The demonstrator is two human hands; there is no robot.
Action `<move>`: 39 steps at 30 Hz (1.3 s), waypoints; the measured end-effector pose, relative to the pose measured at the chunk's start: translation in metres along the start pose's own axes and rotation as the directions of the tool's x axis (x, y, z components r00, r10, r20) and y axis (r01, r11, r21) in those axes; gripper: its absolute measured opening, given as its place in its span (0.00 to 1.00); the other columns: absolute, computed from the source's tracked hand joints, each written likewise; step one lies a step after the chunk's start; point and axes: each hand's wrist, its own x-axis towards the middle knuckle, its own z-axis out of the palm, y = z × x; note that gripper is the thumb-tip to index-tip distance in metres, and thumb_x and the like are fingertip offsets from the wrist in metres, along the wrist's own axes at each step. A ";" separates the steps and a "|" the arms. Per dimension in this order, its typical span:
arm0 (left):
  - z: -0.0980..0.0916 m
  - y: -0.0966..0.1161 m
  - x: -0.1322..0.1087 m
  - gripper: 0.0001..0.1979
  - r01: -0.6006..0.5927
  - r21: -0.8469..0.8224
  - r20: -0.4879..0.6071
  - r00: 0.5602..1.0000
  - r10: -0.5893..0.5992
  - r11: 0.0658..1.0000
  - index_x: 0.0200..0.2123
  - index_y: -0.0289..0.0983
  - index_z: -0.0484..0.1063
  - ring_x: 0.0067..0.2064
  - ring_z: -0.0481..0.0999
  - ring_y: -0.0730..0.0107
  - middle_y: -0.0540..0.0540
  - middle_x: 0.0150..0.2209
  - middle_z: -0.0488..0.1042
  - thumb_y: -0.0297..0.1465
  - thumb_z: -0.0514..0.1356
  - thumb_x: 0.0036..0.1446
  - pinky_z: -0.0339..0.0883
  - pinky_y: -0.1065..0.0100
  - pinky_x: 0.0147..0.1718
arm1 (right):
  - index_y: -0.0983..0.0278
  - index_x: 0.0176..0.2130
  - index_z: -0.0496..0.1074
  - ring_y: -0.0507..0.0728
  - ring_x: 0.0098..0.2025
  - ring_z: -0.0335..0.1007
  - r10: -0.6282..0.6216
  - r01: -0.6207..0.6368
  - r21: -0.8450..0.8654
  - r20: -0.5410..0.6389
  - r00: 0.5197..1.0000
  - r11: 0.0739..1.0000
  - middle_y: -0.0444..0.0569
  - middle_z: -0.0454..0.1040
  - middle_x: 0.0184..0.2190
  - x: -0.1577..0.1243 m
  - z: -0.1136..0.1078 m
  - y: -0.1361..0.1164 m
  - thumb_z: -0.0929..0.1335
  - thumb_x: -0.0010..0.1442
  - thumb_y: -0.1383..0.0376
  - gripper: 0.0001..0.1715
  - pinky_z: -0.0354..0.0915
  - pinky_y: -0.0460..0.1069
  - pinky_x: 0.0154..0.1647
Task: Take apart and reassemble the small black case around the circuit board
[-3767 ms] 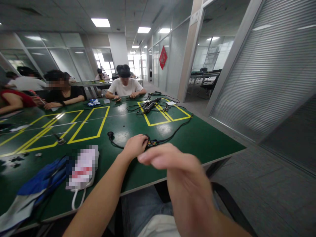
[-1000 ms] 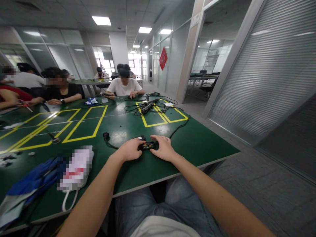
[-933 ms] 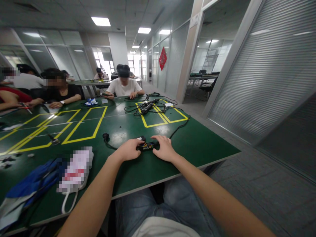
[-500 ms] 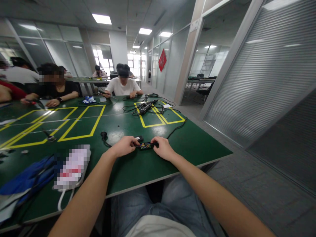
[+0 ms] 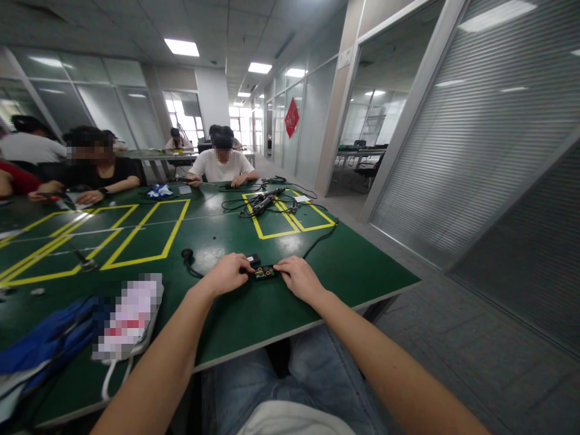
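Note:
Between my hands lies an opened black power adapter [image 5: 265,273], its circuit board with coils and small parts facing up. My left hand [image 5: 227,273] grips its left end with fingers and thumb. At the right end, the fingers of my right hand [image 5: 299,279] close on the case edge; their exact contact is partly hidden. Just behind my left fingertips rests a separate black case cover [image 5: 252,260] with a pale label. A black cord with a plug [image 5: 187,256] runs toward my left hand. Another black cable [image 5: 319,240] leads away behind my right hand.
Tangled cords and dark tools [image 5: 267,202] lie within yellow tape on the green table [image 5: 362,266]. Blue gloves [image 5: 49,338] and a blurred pink-white item [image 5: 129,317] with a white cord are at left. Several people sit across the table. The table's edge runs along my lap.
My right fingers have shifted from wrapping the cable end to the adapter's right edge, showing more of that end. The view has tipped slightly, so the scene sits a little lower and further left.

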 end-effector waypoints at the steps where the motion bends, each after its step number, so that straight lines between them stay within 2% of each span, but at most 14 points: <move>1: 0.002 0.002 0.000 0.16 0.004 0.013 -0.031 0.999 -0.004 1.000 0.40 0.42 0.88 0.48 0.80 0.57 0.44 0.47 0.84 0.24 0.61 0.55 0.72 0.60 0.55 | 0.60 0.49 0.84 0.60 0.50 0.77 0.007 -0.007 -0.005 -0.008 1.000 1.000 0.51 0.84 0.48 0.000 0.000 -0.002 0.70 0.66 0.75 0.17 0.71 0.55 0.51; 5: 0.009 0.009 0.003 0.13 0.060 0.032 -0.198 0.979 -0.053 0.998 0.35 0.42 0.87 0.53 0.76 0.50 0.41 0.49 0.82 0.27 0.61 0.58 0.72 0.52 0.57 | 0.61 0.49 0.82 0.61 0.50 0.76 0.029 -0.030 -0.019 -0.014 0.999 0.999 0.52 0.83 0.47 -0.001 -0.006 -0.010 0.69 0.66 0.76 0.17 0.70 0.55 0.53; 7: 0.013 0.007 0.005 0.14 0.129 0.013 -0.284 0.951 -0.120 0.992 0.41 0.41 0.87 0.57 0.74 0.48 0.41 0.53 0.82 0.28 0.60 0.60 0.70 0.50 0.60 | 0.62 0.50 0.81 0.61 0.51 0.75 0.042 -0.042 -0.018 -0.021 0.999 0.999 0.53 0.82 0.48 -0.001 -0.010 -0.014 0.68 0.66 0.76 0.18 0.70 0.56 0.55; 9: 0.015 0.002 0.006 0.19 0.202 -0.032 -0.341 0.918 -0.201 0.979 0.54 0.40 0.83 0.63 0.71 0.45 0.38 0.61 0.78 0.30 0.61 0.63 0.66 0.48 0.65 | 0.62 0.52 0.79 0.62 0.51 0.74 0.063 -0.063 -0.018 -0.033 0.997 0.998 0.54 0.81 0.48 -0.002 -0.013 -0.016 0.67 0.65 0.76 0.20 0.69 0.56 0.56; 11: 0.017 -0.003 0.007 0.22 0.260 -0.065 -0.319 0.909 -0.267 0.963 0.60 0.38 0.80 0.64 0.73 0.45 0.37 0.63 0.77 0.35 0.62 0.65 0.66 0.49 0.65 | 0.63 0.51 0.79 0.63 0.51 0.73 0.079 -0.080 -0.018 -0.039 0.996 0.997 0.54 0.81 0.48 -0.002 -0.014 -0.017 0.67 0.63 0.76 0.20 0.69 0.57 0.56; 13: 0.018 -0.006 0.007 0.24 0.311 -0.098 -0.258 0.909 -0.326 0.945 0.62 0.38 0.78 0.61 0.77 0.46 0.36 0.61 0.79 0.39 0.62 0.66 0.69 0.51 0.63 | 0.62 0.48 0.79 0.63 0.52 0.72 0.094 -0.095 -0.025 -0.041 0.995 0.995 0.54 0.80 0.47 -0.002 -0.014 -0.017 0.67 0.61 0.76 0.18 0.69 0.57 0.56; 16: 0.017 -0.004 0.006 0.24 0.354 -0.117 -0.177 0.912 -0.370 0.928 0.63 0.40 0.78 0.59 0.79 0.46 0.36 0.58 0.81 0.38 0.63 0.66 0.72 0.53 0.59 | 0.63 0.45 0.79 0.64 0.52 0.72 0.132 -0.133 -0.047 -0.037 0.991 0.990 0.54 0.80 0.46 -0.002 -0.014 -0.018 0.67 0.61 0.76 0.16 0.69 0.57 0.56; 19: 0.016 0.001 0.006 0.21 0.333 -0.083 -0.135 0.930 -0.342 0.939 0.60 0.42 0.80 0.59 0.80 0.46 0.38 0.57 0.82 0.36 0.63 0.66 0.72 0.54 0.57 | 0.63 0.45 0.79 0.64 0.52 0.72 0.156 -0.157 -0.057 -0.015 0.988 0.986 0.54 0.80 0.47 -0.001 -0.015 -0.021 0.67 0.61 0.76 0.16 0.68 0.57 0.55; 22: 0.017 0.003 0.007 0.18 0.278 -0.087 -0.164 0.943 -0.289 0.957 0.57 0.39 0.82 0.56 0.80 0.48 0.37 0.54 0.82 0.35 0.61 0.67 0.71 0.54 0.57 | 0.63 0.45 0.79 0.64 0.52 0.72 0.169 -0.169 -0.070 -0.002 0.986 0.983 0.54 0.80 0.47 -0.001 -0.015 -0.022 0.67 0.61 0.76 0.16 0.68 0.56 0.55; 26: 0.018 0.007 0.007 0.20 0.093 -0.188 -0.238 0.962 -0.137 0.978 0.59 0.38 0.80 0.56 0.78 0.53 0.38 0.55 0.81 0.34 0.61 0.67 0.71 0.55 0.59 | 0.65 0.51 0.78 0.65 0.53 0.72 0.192 -0.194 -0.084 -0.027 0.981 0.977 0.57 0.80 0.49 -0.001 -0.014 -0.022 0.67 0.61 0.75 0.20 0.68 0.57 0.55; 29: 0.019 0.011 0.006 0.19 -0.019 -0.261 -0.194 0.980 -0.033 0.965 0.58 0.41 0.81 0.54 0.79 0.56 0.41 0.54 0.81 0.34 0.63 0.65 0.71 0.57 0.59 | 0.64 0.58 0.76 0.65 0.53 0.72 0.195 -0.198 -0.078 -0.041 0.980 0.977 0.57 0.80 0.50 -0.001 -0.013 -0.022 0.67 0.61 0.76 0.26 0.68 0.57 0.57; 33: 0.020 0.014 0.005 0.17 -0.031 -0.258 -0.127 0.992 -0.002 0.966 0.55 0.41 0.83 0.53 0.79 0.57 0.41 0.52 0.81 0.34 0.64 0.64 0.70 0.57 0.59 | 0.65 0.59 0.76 0.65 0.55 0.72 0.197 -0.198 -0.074 -0.024 0.980 0.977 0.58 0.80 0.52 0.000 -0.012 -0.021 0.65 0.62 0.77 0.28 0.68 0.57 0.59; 39: 0.021 0.016 0.006 0.18 -0.027 -0.223 -0.109 0.994 0.003 0.974 0.55 0.42 0.83 0.53 0.79 0.57 0.42 0.52 0.82 0.33 0.64 0.63 0.70 0.58 0.59 | 0.62 0.58 0.77 0.63 0.54 0.72 0.142 -0.142 -0.061 0.002 0.990 0.988 0.55 0.80 0.53 0.000 -0.014 -0.021 0.65 0.62 0.78 0.29 0.68 0.57 0.60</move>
